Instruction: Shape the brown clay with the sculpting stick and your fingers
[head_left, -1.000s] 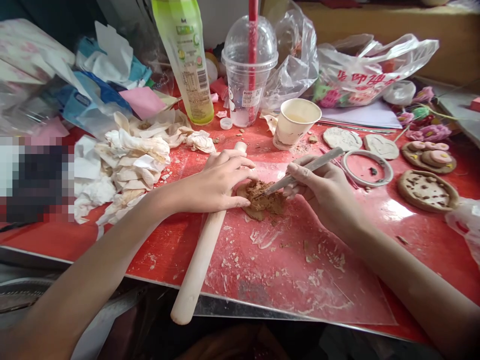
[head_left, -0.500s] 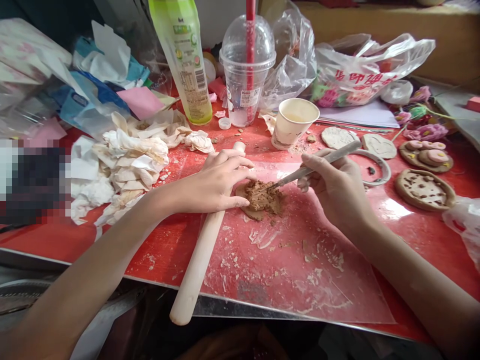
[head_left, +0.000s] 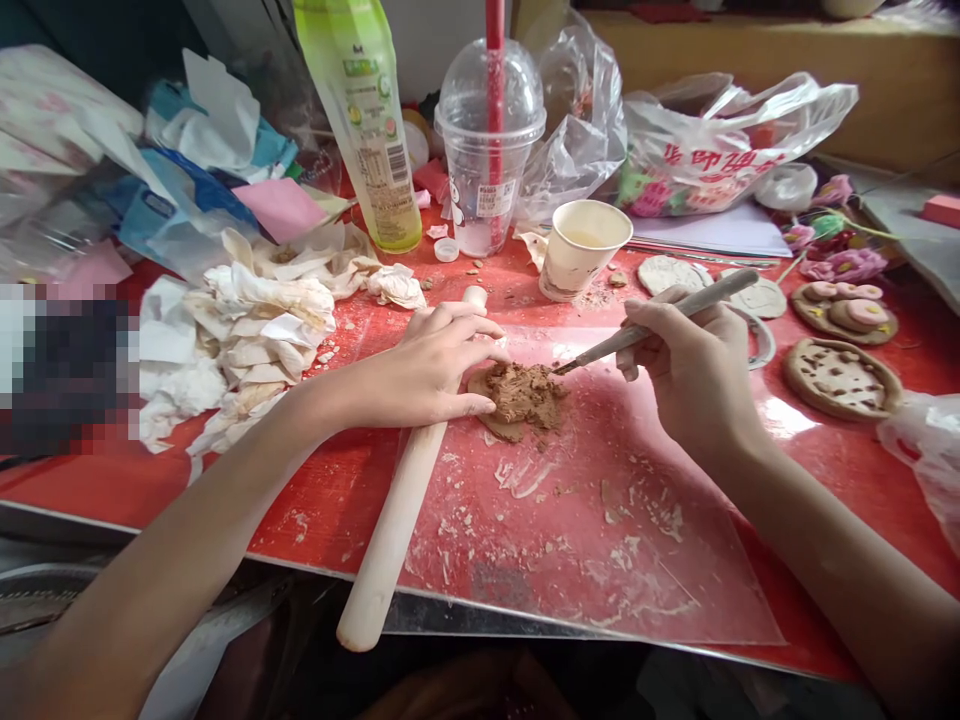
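Note:
A lump of rough brown clay sits on a flatter clay piece on a clear plastic sheet. My left hand lies across a pale wooden rolling pin, fingers stretched out, with thumb and fingertips at the left edge of the clay. Between the fingers and thumb of my right hand is a slim grey clay modelling tool. Its dark tip points down-left, by the clay's upper right edge. The pin's near end sticks out past the table edge.
Crumpled tissues lie at left. A green bottle, a domed plastic cup and a paper cup stand behind. Decorated clay discs and a plastic bag are at right. Clay crumbs dot the sheet.
My right hand has moved slightly right with the modelling tool, drawing its tip from over the clay's top to its upper right edge. My left hand stays in place.

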